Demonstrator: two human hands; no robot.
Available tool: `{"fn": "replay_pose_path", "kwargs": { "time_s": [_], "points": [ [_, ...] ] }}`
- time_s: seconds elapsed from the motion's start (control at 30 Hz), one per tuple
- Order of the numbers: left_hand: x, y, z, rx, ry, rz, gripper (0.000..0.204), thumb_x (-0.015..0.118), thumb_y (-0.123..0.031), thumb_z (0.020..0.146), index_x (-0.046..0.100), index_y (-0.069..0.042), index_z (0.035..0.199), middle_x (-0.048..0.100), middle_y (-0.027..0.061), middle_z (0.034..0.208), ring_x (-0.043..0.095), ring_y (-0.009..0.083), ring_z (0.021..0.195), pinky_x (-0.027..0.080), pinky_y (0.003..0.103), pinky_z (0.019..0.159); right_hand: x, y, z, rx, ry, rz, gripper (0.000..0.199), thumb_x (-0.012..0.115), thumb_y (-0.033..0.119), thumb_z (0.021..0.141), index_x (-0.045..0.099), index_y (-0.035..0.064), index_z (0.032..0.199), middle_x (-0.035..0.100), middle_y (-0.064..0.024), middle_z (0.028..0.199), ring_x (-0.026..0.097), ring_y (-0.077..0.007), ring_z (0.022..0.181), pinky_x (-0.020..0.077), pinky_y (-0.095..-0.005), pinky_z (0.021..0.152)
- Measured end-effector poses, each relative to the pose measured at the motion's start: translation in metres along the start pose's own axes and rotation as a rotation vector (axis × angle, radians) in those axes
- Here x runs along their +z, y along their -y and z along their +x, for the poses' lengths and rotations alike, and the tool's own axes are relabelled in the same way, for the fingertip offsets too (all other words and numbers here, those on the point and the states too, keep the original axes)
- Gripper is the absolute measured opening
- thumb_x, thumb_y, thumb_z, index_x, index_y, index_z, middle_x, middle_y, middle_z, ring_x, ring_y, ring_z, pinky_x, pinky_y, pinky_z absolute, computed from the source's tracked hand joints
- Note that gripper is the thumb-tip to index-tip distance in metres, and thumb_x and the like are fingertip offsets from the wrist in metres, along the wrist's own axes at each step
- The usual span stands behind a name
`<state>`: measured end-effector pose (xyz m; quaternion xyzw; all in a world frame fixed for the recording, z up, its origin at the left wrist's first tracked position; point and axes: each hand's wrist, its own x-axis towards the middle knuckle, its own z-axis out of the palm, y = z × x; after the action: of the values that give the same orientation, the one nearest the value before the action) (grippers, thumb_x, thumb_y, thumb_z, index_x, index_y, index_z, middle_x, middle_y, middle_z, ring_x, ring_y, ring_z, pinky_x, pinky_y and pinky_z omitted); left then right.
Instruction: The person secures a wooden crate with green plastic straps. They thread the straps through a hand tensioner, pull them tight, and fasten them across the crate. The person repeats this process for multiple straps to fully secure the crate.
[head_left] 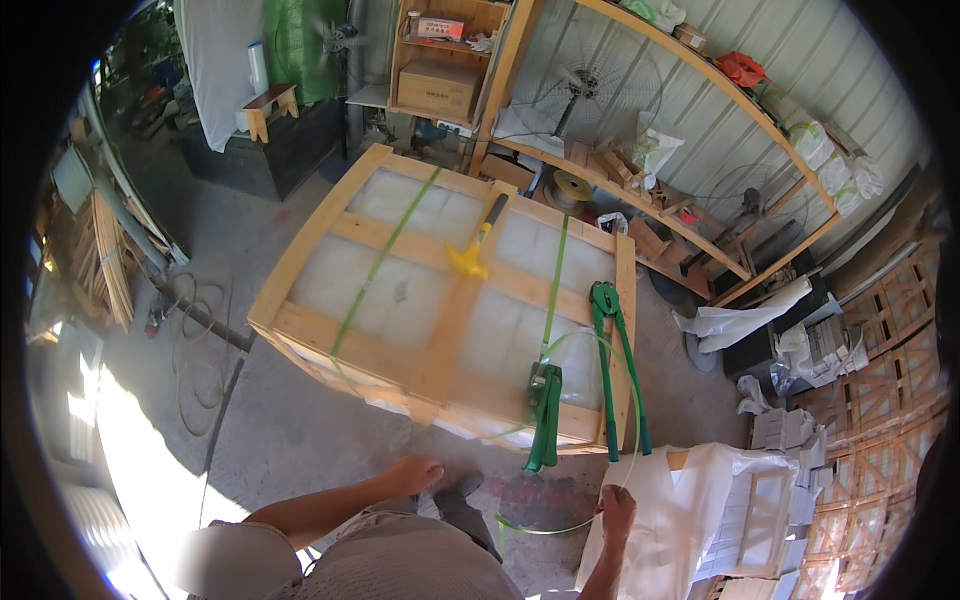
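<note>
A wooden crate [448, 330] with milky plastic sheeting between its slats stands before me, with a green strap [383, 255] across its left part and a second green strap [556, 280] across its right part. At the lower right, my right hand [618, 505] is closed on the loose end of the right strap, which loops up toward a green strapping tensioner [543, 415] at the crate's near edge. A long-handled green strapping sealer [612, 350] lies beside it. My left hand [412, 472], fingers curled and seemingly empty, hangs apart from the crate's near side. A yellow claw hammer [475, 245] rests on top.
Behind the crate stand a wooden rack [690, 235], a fan [585, 85] and a shelf with a cardboard box [437, 90]. A white-covered stack [690, 500] is close on my right. Loose cable [205, 350] and a floor pipe [205, 320] lie at left.
</note>
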<state>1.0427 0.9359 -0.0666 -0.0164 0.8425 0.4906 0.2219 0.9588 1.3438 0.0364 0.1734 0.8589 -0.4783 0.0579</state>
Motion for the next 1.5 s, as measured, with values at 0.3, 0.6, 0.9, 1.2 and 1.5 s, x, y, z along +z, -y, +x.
{"fn": "replay_pose_path", "kwargs": {
  "time_s": [0.3, 0.6, 0.9, 1.2, 1.5],
  "points": [
    [-0.020, -0.023, 0.092, 0.090, -0.488, 0.051, 0.025, 0.054, -0.023, 0.089, 0.064, 0.000, 0.088, 0.065, 0.0209, 0.095, 0.063, 0.0382, 0.087, 0.049, 0.048, 0.076, 0.001, 0.051, 0.014, -0.359, -0.011, 0.283, 0.021, 0.063, 0.014, 0.089, 0.063, -0.0018, 0.103, 0.067, -0.0088, 0.092, 0.065, -0.0186, 0.085, 0.0506, -0.0291, 0.078],
    [-0.047, -0.025, 0.171, 0.021, -0.799, 0.254, 0.025, 0.058, -0.016, 0.082, 0.056, -0.001, 0.102, 0.053, 0.0219, 0.108, 0.053, 0.0434, 0.102, 0.043, 0.054, 0.086, 0.150, 0.070, 0.048, -0.151, 0.236, -0.513, 0.065, 0.066, 0.041, 0.081, 0.045, -0.0070, 0.118, 0.058, -0.0283, 0.119, 0.054, -0.0442, 0.115, 0.0433, -0.0505, 0.095],
    [-0.061, 0.001, 0.205, 0.209, -0.898, 0.581, 0.043, 0.064, -0.019, 0.077, 0.053, 0.002, 0.113, 0.049, 0.0210, 0.124, 0.046, 0.0397, 0.118, 0.036, 0.051, 0.103, 0.154, 0.047, 0.082, 0.028, 0.294, -0.471, 0.058, 0.069, 0.040, 0.077, 0.059, -0.0082, 0.107, 0.067, -0.0257, 0.099, 0.065, -0.0380, 0.093, 0.0488, -0.0465, 0.082],
    [-0.072, 0.020, 0.217, 0.271, -0.847, 0.646, 0.055, 0.067, -0.025, 0.074, 0.052, 0.003, 0.119, 0.048, 0.0205, 0.128, 0.044, 0.0397, 0.122, 0.034, 0.054, 0.105, 0.163, 0.003, 0.101, 0.383, 0.438, 0.033, 0.040, 0.076, 0.029, 0.070, 0.067, -0.0081, 0.082, 0.066, -0.0116, 0.074, 0.062, -0.0232, 0.064, 0.0465, -0.0396, 0.059],
    [-0.085, 0.003, 0.210, 0.240, -0.765, 0.582, 0.054, 0.066, -0.024, 0.075, 0.052, 0.004, 0.119, 0.048, 0.0215, 0.127, 0.043, 0.0393, 0.122, 0.034, 0.052, 0.104, 0.176, 0.011, 0.089, 0.176, 0.183, -0.480, 0.038, 0.074, 0.030, 0.071, 0.069, -0.0043, 0.086, 0.069, -0.0181, 0.074, 0.068, -0.0248, 0.069, 0.0522, -0.0390, 0.067]
  ]
}}
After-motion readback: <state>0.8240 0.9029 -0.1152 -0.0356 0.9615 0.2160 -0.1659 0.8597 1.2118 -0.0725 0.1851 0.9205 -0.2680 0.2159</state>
